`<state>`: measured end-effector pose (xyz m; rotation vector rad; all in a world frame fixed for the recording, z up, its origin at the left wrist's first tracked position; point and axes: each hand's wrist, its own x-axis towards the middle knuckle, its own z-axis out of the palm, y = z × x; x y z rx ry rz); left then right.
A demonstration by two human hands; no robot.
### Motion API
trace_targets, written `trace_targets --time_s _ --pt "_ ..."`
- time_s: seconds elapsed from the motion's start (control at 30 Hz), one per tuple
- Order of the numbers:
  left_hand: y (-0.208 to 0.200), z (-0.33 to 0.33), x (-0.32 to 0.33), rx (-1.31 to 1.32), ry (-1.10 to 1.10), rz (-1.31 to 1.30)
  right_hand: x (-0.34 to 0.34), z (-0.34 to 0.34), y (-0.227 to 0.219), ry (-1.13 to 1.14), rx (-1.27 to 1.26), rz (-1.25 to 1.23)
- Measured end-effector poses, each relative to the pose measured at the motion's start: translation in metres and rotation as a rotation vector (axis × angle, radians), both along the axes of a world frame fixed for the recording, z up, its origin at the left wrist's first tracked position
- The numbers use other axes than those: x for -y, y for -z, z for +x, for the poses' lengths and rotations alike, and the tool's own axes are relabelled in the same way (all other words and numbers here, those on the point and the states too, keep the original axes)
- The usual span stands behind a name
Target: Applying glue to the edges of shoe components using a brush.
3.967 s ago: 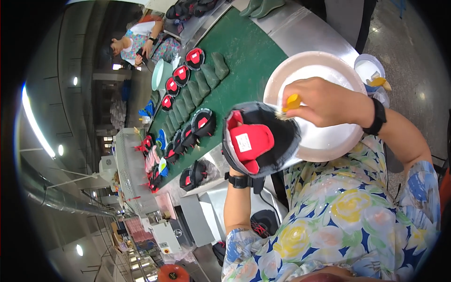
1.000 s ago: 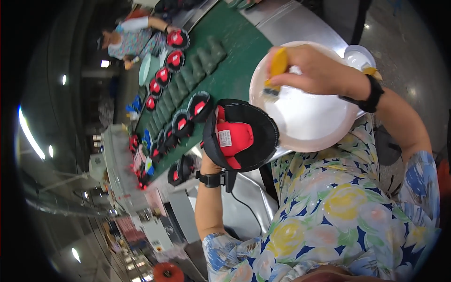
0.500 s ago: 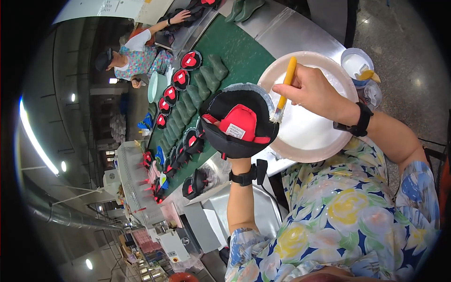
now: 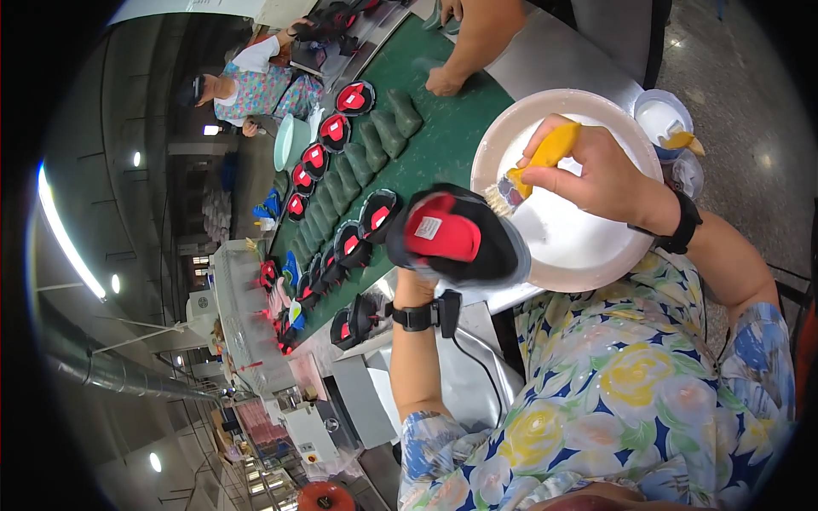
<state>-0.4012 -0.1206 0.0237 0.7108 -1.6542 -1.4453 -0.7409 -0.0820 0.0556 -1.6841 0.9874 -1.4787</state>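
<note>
A black fabric shoe upper with a red tongue (image 4: 456, 238) is raised at the left side of a wide pale-pink bowl (image 4: 588, 279) of white liquid. The left hand (image 4: 415, 284) supports it from beneath; its fingers are hidden, so their closure cannot be told. The right hand (image 4: 601, 175) is closed around a yellow-handled, pale-bristled brush (image 4: 554, 146) above the bowl. Farther left, dark-green foot-shaped forms (image 4: 383, 132) line a green work surface (image 4: 452, 153).
</note>
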Motion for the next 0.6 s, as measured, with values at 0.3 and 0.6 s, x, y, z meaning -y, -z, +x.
trace_targets --time_s 0.3,0.6 --pt "0.037 -0.052 -0.063 -0.235 -0.090 0.775 -0.002 0.033 -0.018 -0.284 -0.051 -0.691" --pt "0.045 -0.039 -0.059 -0.375 -0.154 0.789 0.015 0.011 -0.007 -0.267 -0.306 -0.253"
